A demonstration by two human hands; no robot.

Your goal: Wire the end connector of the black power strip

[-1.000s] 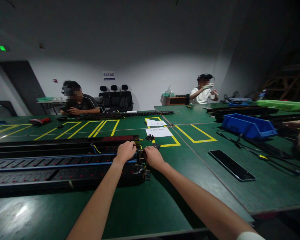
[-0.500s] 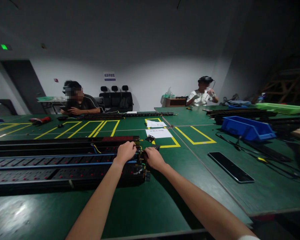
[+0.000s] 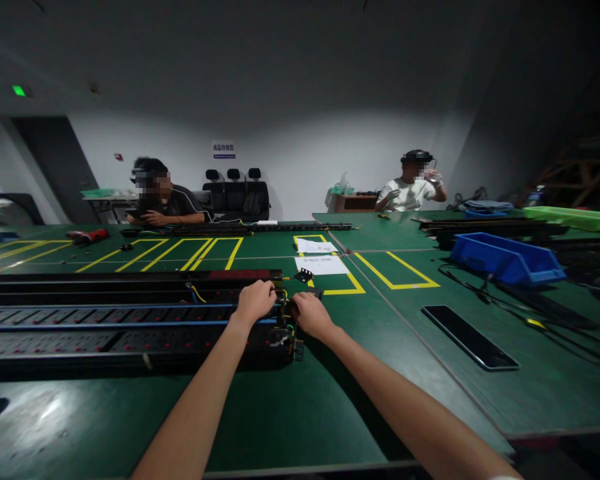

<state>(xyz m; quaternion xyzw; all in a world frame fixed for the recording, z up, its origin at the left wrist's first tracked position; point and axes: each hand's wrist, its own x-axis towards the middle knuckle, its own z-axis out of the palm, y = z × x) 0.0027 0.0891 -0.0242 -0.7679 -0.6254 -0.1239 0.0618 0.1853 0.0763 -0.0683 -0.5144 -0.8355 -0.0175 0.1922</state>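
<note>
Several long black power strips (image 3: pixel 80 344) with rows of sockets and small red parts lie side by side at the left, and wires stick out of their right ends. My left hand (image 3: pixel 254 303) is closed over the right end of a blue-edged power strip (image 3: pixel 145 315). Just past that end, my right hand (image 3: pixel 312 315) is closed by the yellow and green wires (image 3: pixel 290 328); its fingertips are turned away, so what they hold is hidden. A small black bracket with holes (image 3: pixel 304 275) lies behind my right hand.
White papers (image 3: pixel 321 265) lie beyond my hands. At the right are a phone (image 3: pixel 470 337), a blue bin (image 3: pixel 507 259), black cables (image 3: pixel 500 300) and a green tray (image 3: pixel 573 217). Two people sit across the green table (image 3: pixel 380 400); a red tool (image 3: pixel 89 236) lies far left.
The view has shifted slightly, so everything sits a little further right. Both hands keep their places at the strip ends. The hand at the far right edge has mostly left view.
</note>
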